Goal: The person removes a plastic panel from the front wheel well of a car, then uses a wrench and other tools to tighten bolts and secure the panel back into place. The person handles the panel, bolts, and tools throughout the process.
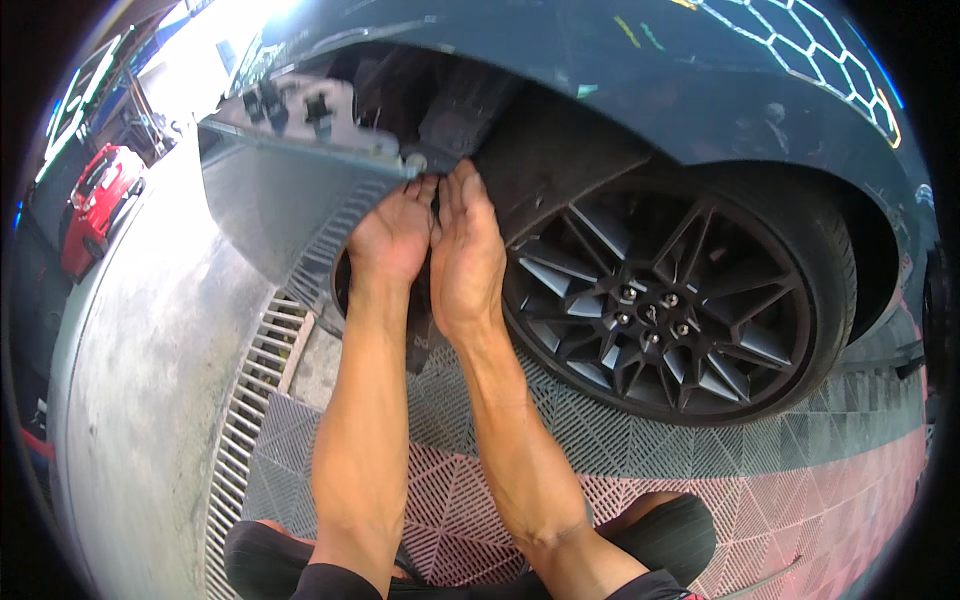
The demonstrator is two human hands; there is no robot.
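Note:
Both my hands reach up to the gap between the car's front bumper cover and its wheel arch. My left hand (392, 236) is palm up, fingers stretched, fingertips at the edge of the grey bumper cover (265, 190). Close beside it, my right hand (468, 250) has its fingers extended upward and close together, next to the dark wheel arch liner (560, 165). A narrow dark part shows between the hands; whether either grips it I cannot tell. Pale metal bracketry with black clips (315, 110) lies above the bumper cover's upper edge.
A black multi-spoke wheel (655, 310) stands right of my hands, beneath the dark blue-grey fender (650, 90). Grey and pink slatted floor tiles (640, 490) lie below. Left are a metal drain grate (255, 380), bare concrete (150, 400) and a distant red car (100, 205).

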